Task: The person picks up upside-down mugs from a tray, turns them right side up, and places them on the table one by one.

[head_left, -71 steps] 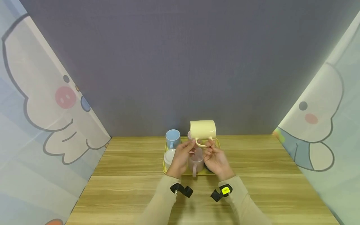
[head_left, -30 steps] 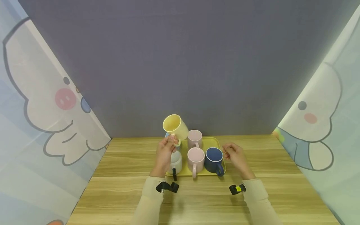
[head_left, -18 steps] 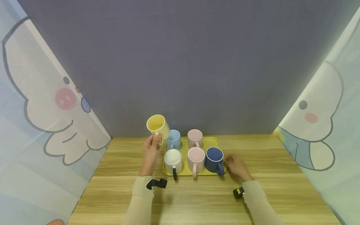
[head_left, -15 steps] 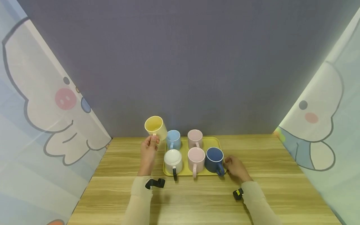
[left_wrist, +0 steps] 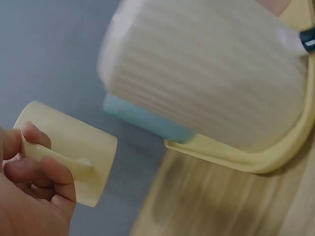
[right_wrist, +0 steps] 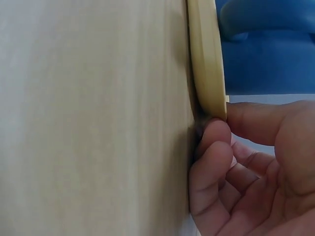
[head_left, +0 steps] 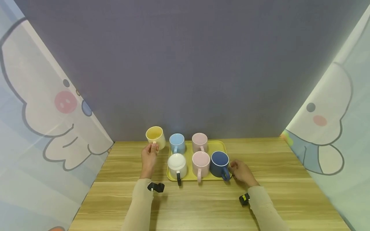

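Though smooth, yellow mug (head_left: 156, 136) by curved handle (left_wrist: 58, 160) in grip of left hand (head_left: 148, 159), tray edge (right_wrist: 207, 56) in pinch of right hand (head_left: 243, 173)

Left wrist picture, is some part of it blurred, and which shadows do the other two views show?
Left wrist: the white mug, close to the camera, looks blurred, while the yellow mug in the left hand is clearer. Head: a faint shadow lies on the table beside the left sleeve. Right wrist: soft shadow on the table beside the right hand, darker along the tray.
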